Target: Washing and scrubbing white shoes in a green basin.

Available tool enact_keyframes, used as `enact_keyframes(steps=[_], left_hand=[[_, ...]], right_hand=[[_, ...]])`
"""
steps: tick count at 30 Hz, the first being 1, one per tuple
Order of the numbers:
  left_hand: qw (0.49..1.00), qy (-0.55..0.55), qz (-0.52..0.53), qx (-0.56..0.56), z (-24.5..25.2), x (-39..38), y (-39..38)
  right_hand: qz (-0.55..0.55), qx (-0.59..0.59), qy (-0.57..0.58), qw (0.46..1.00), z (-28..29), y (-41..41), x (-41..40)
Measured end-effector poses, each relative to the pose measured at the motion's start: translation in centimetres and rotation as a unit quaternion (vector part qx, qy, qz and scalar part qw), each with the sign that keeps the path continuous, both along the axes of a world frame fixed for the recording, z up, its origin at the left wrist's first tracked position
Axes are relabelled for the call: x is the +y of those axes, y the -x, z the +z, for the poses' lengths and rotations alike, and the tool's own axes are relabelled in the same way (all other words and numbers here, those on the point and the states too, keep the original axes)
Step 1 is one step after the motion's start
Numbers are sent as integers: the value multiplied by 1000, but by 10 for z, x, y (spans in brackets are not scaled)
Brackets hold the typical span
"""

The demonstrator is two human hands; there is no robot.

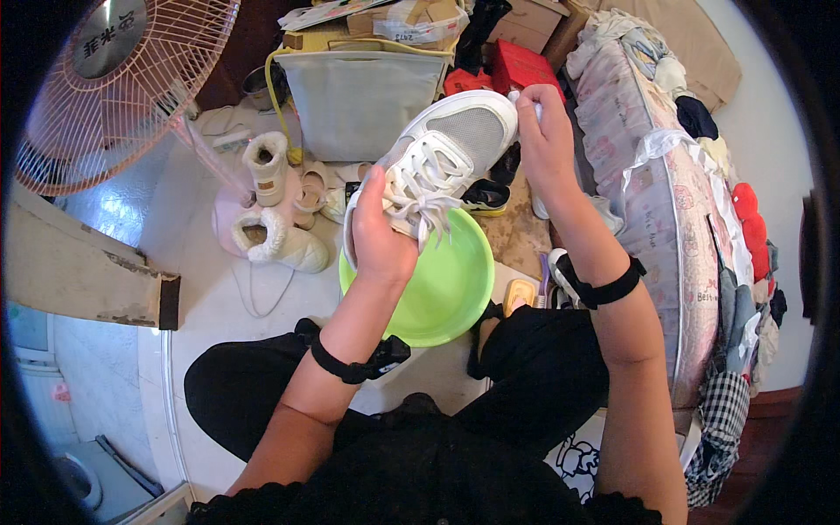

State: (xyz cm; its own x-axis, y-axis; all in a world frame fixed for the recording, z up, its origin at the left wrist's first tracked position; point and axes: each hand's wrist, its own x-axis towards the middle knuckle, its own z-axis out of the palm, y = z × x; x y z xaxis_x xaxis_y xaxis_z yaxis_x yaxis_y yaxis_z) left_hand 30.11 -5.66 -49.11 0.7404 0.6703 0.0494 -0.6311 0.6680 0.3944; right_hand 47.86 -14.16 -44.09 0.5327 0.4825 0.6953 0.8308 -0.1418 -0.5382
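Observation:
My left hand (380,230) holds a white and grey lace-up sneaker (466,131) by its heel end, thumb along its collar. The shoe is tilted, toe towards the upper right, laces tied in a bow. My right hand (545,131) is closed at the toe, pinching a small white piece of material (523,102) against the toe's edge; what it is cannot be told for sure. Below the shoe a light green plastic basin (440,289) stands on the floor between my legs. A yellow soap bar or box (519,294) and a purple-handled brush (543,279) lie right of the basin.
A pink fan (125,85) stands at upper left, with fleece-lined boots (266,170) near its base. A grey storage bin (367,98) is at the back. Dark shoes (487,195) lie beyond the basin. A plastic-wrapped mattress (650,216) with clothes is on the right.

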Motion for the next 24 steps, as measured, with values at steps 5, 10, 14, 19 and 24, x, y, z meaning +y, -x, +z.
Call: enact_keyframes(steps=[5, 10, 14, 19, 24], left_hand=[[990, 68, -113, -57, -7, 3, 0], [965, 133, -203, -101, -17, 3, 1], [964, 116, -212, -110, -23, 3, -3], [963, 134, -219, -83, -26, 0, -6], [939, 192, -260, -113, -15, 10, -2]], right_hand=[[-25, -3, -6, 1000, 4, 0, -6], [4, 22, -23, 999, 5, 7, -3], [3, 16, -12, 1000, 3, 4, -6], [36, 46, -31, 998, 12, 7, -6], [59, -111, -10, 992, 30, 27, -7]])
